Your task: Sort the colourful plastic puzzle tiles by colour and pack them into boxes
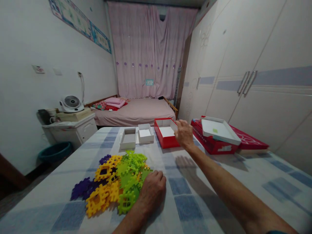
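Note:
A heap of interlocking plastic pieces lies on the checked cloth: green ones (131, 172), yellow ones (104, 195) and purple ones (84, 188). At the heap's right edge rests my left hand (153, 185), its fingers curled against the green pieces; what is under them is hidden. Farther off stands an open red box (167, 142) with a white inside. My right hand (184, 132) is at the box's right side, with bent fingers over its rim and the wrist towards me.
Two small white open boxes (128, 139) (145, 133) stand left of the red box. To the right, a white tray-like lid (219, 130) lies on a red carton (216, 148), beside a flat dark-red box (251, 139). Beyond the table (243, 188) are a bed (146, 110) and wardrobes.

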`<action>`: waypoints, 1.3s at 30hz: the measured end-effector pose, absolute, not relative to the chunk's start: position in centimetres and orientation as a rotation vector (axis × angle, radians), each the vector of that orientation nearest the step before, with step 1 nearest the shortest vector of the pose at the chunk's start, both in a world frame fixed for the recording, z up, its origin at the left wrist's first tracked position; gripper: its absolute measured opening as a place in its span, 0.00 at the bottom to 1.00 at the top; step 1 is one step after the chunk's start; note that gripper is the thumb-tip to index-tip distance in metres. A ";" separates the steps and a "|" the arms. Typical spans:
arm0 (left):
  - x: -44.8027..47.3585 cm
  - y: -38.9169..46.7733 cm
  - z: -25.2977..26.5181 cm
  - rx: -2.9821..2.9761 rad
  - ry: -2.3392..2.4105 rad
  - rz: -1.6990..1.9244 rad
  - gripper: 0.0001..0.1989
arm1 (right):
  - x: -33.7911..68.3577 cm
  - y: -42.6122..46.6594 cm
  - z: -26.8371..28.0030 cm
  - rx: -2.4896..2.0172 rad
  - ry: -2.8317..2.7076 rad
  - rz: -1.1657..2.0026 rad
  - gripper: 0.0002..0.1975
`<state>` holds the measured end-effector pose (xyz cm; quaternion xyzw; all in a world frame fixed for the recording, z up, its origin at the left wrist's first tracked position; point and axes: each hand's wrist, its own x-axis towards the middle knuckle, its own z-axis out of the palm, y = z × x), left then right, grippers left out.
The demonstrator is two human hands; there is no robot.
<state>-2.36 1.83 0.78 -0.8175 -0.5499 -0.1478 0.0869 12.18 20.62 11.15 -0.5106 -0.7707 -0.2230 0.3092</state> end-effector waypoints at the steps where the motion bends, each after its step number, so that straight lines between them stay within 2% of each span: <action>1: -2.4 1.8 0.9 -2.428 -1.652 -0.423 0.05 | 14.2 20.8 11.5 -1.403 -1.995 -0.663 0.24; 4: -2.3 1.7 1.4 -2.432 -1.669 -0.399 0.07 | 20.1 21.7 11.9 -1.630 -1.889 -0.803 0.22; 8: -2.2 1.5 1.7 -2.440 -1.685 -0.384 0.07 | 25.5 22.4 11.4 -1.932 -1.964 -0.742 0.13; 13: -2.2 1.5 1.7 -2.446 -1.693 -0.373 0.07 | 27.4 22.2 11.2 -1.864 -2.076 -0.759 0.10; 22: -2.2 1.5 1.6 -2.418 -1.702 -0.405 0.06 | 18.9 19.1 13.3 -1.389 -2.335 -0.756 0.09; 34: -2.5 1.8 1.1 -2.413 -1.681 -0.417 0.07 | 8.1 20.0 9.8 -1.209 -2.489 -0.521 0.10; 39: -2.6 1.8 0.9 -2.412 -1.664 -0.422 0.06 | 9.8 19.0 9.4 -1.118 -2.313 -0.440 0.18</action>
